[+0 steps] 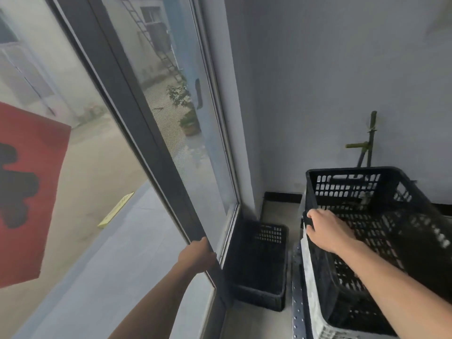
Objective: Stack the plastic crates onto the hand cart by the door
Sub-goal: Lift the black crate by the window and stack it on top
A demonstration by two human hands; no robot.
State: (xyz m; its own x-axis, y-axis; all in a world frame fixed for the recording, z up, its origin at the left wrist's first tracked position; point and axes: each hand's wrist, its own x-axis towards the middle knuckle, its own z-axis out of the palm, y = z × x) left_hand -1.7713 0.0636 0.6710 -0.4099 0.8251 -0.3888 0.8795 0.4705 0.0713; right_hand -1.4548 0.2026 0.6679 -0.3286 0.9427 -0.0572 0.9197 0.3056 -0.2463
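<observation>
- Now our left hand [198, 255] sits at lower centre of the frame, fingers curled round the edge of the dark door frame [146, 133]. We judge this grip is for steadying ourselves, or for keeping the door where it is, while the other arm works.
- Our right hand [327, 228], right of centre, has its fingers hooked over the near left rim of the black crate [342, 187]. It holds the rim itself, which lets us drag or square the crate one-handed.
- That crate fills the lower right of the frame and rides higher than the floor. A pale edge shows under its left side, so it likely rests on something already stacked.
- A perforated metal rail [297, 311] runs just beside that pale edge at bottom centre-right. It may belong to the hand cart, but we cannot tell.
- A second crate [259, 265] stands on the floor at lower centre, between the door frame and the stack, not yet lifted.
- A red sheet [29, 187] hangs on the glass at the left edge.
</observation>
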